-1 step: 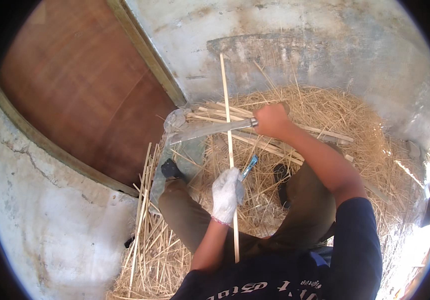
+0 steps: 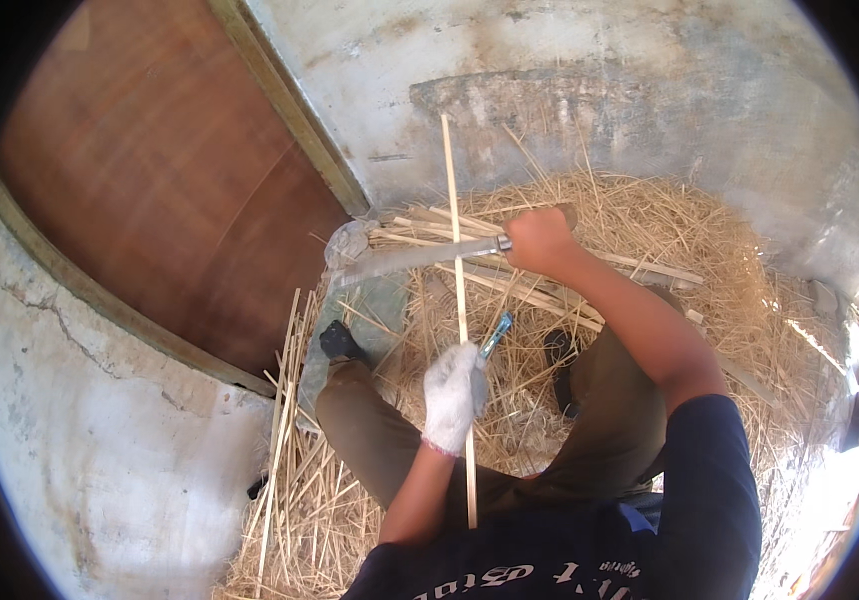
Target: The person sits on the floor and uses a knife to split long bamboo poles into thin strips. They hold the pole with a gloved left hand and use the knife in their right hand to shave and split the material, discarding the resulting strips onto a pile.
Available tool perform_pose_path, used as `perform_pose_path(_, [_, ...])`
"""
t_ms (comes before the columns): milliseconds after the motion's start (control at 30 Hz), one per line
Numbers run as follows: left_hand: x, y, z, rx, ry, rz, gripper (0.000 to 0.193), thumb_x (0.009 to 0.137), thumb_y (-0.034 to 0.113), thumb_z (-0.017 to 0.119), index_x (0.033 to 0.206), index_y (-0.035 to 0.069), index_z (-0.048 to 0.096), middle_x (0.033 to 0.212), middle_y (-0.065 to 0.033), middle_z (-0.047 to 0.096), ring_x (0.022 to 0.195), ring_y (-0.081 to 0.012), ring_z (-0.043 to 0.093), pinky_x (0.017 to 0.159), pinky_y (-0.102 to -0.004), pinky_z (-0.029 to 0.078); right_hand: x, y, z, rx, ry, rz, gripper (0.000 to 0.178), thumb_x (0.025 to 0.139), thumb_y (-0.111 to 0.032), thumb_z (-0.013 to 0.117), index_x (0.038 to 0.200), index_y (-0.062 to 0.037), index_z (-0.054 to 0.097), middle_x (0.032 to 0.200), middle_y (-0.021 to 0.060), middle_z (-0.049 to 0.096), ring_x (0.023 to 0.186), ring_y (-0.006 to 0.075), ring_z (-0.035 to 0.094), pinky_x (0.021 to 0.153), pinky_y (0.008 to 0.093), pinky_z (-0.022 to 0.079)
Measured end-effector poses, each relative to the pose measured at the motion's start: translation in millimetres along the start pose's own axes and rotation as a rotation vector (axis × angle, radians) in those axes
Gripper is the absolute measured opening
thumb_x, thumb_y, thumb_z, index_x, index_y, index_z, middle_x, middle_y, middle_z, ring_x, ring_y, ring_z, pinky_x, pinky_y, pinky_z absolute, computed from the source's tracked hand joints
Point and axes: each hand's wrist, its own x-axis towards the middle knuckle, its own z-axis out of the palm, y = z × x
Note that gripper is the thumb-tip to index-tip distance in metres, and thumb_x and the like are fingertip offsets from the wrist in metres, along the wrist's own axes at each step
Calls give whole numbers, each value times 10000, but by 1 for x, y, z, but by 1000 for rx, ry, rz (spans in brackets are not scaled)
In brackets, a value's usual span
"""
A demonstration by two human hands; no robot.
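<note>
My left hand (image 2: 453, 392), in a white knitted glove, is closed round a long, thin pale strip of wood or bamboo (image 2: 453, 180). The strip runs from my lap up toward the wall. In my bare right hand (image 2: 538, 240) is the handle of a machete (image 2: 390, 262), its long blade pointing left. That blade crosses the strip above the glove, close to the handle end. A small blue tool (image 2: 497, 335), perhaps a utility knife, shows just beside the gloved fingers; whether the hand holds it I cannot tell.
Loose shavings (image 2: 670, 220) cover the floor around my legs. Beyond my hands lies a pile of split strips (image 2: 540, 290), and more strips (image 2: 285, 420) lean at the left. A concrete wall (image 2: 650, 110) stands ahead, a brown wooden panel (image 2: 180, 180) at the far left.
My gloved left hand and the strip have shifted very slightly toward my body. The machete stays across the strip in nearly the same place.
</note>
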Motion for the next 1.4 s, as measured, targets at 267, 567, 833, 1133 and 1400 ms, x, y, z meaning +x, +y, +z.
perform_pose_path(267, [-10,-5,19,18,-94,-74,275,1049,274,625,858,78,594,532,30,459,383,-86,399,368,-259,321,6,66,-2,263,48,187,220,872,-288,639,880,-108,766,717,104,691,694,251,716,689,476,603])
perform_pose_path(567, [16,-12,-16,662,166,300,293,1047,254,616,805,93,576,640,52,494,558,-39,443,495,-239,350,-10,7,-2,38,-9,-117,193,777,-188,688,916,-94,783,813,122,734,776,285,743,702,441,597])
perform_pose_path(833, [-12,2,-7,960,105,261,368,1042,346,548,1002,8,688,754,-212,621,687,-330,652,676,-429,508,22,33,0,88,60,102,169,796,-208,665,882,-105,767,816,108,737,752,281,735,669,429,585])
perform_pose_path(1133, [-63,34,-37,1347,106,369,236,1026,211,567,895,17,599,801,-238,609,792,-447,652,640,-480,503,8,34,-22,267,-56,225,238,812,-174,646,979,-69,779,941,125,762,897,295,750,750,465,599])
perform_pose_path(1400, [-115,49,-42,1276,130,314,257,1032,199,568,875,7,631,786,-209,619,750,-421,661,638,-430,513,-22,11,-33,142,-91,-37,220,836,-204,649,975,-79,766,903,112,744,867,259,742,738,457,602])
